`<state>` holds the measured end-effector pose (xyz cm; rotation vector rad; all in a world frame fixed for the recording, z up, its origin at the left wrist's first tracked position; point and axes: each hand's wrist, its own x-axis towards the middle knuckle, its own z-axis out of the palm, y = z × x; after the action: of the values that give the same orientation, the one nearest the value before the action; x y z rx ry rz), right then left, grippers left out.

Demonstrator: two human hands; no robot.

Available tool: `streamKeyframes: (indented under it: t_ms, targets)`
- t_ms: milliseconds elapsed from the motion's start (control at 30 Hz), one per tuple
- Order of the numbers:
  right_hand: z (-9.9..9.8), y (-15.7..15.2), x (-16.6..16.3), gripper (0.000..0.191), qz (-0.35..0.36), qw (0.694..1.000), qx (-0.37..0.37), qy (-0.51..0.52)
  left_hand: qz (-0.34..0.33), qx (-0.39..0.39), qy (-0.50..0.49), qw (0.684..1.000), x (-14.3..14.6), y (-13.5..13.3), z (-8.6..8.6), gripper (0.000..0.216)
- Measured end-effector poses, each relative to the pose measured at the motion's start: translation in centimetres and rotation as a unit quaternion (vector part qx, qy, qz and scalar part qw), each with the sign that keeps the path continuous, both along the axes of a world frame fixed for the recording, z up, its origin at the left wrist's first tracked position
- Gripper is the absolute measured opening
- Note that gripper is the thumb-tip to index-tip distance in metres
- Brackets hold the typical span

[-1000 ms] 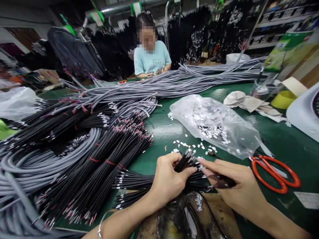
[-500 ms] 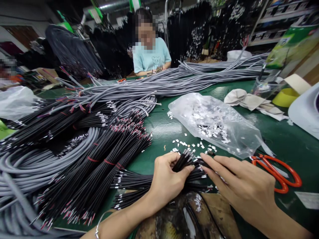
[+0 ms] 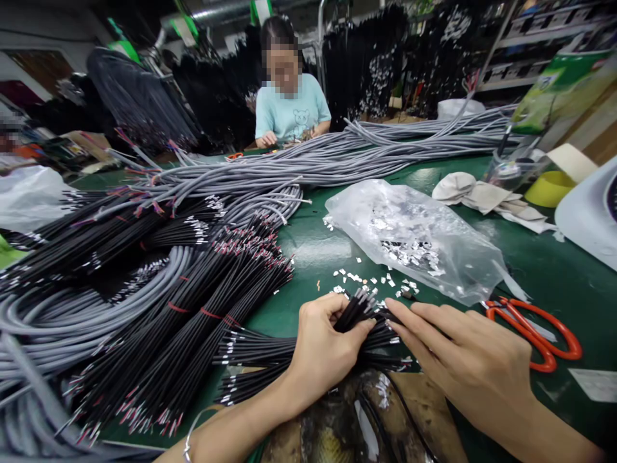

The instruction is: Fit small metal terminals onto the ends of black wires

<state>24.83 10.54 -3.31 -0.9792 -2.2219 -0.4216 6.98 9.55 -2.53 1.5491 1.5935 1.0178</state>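
Note:
My left hand is closed around a small bunch of short black wires, their metal tips pointing up and away. My right hand lies just right of it, fingers stretched out over more black wires lying on the green table, fingertips touching the bunch. Tiny white metal pieces are scattered just beyond both hands.
Large bundles of black wires and grey cables fill the left and back. A clear plastic bag of small parts lies ahead, orange scissors at right. Cloth, yellow bowl. A person in a light blue shirt sits opposite.
My right hand opened from a pinch holding a dark piece and now lies flat with fingers stretched over the wires. My left hand kept its grip on the bunch.

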Motion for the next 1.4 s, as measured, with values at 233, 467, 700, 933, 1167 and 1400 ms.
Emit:
streamKeyframes:
  t_ms: [233,467,700,933,1167,1400]
  targets:
    - [0.0,0.0,0.1,0.028,0.004,1.000,0.007,0.002,0.002,0.009,0.020,1.000,-0.1,0.0,-0.2,0.037]
    - [-0.2,0.0,0.2,0.030,0.000,1.000,0.011,-0.017,-0.007,0.015,0.028,0.999,-0.1,0.0,-0.2,0.038]
    - [-0.1,0.0,0.1,0.030,-0.002,1.000,0.007,-0.019,-0.006,0.007,0.022,1.000,-0.2,-0.1,-0.3,0.037]
    - [-0.3,0.0,0.3,0.031,-0.004,0.999,0.026,-0.028,-0.007,0.012,0.031,0.999,0.0,0.0,-0.3,0.037]
    - [-0.6,-0.3,-0.1,0.028,0.001,0.996,0.039,-0.080,-0.014,0.043,0.070,0.997,0.1,0.0,-0.2,0.036]
    - [0.3,0.9,0.1,0.021,-0.006,0.965,-0.200,0.170,-0.098,-0.028,0.003,0.995,-0.4,0.0,0.4,0.031]
